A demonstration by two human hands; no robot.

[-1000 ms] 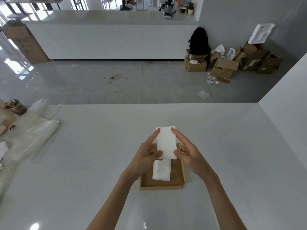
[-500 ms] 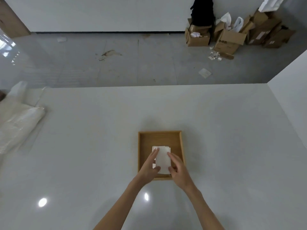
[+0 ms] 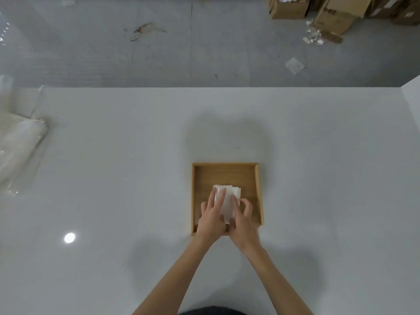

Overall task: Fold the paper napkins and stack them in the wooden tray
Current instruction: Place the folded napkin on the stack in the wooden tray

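Left hand flat, right hand forefinger out, both pressing napkins | wooden tray (near half) | white table

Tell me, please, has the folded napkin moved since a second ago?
Yes: the folded napkin came down from above the wooden tray's far edge into it, under the left hand and right hand.

plain white napkins, honey-brown wooden tray, glossy white table, grey floor, tan cardboard boxes

Even overhead light, glare spot on table, soft shadows, wide-angle distortion
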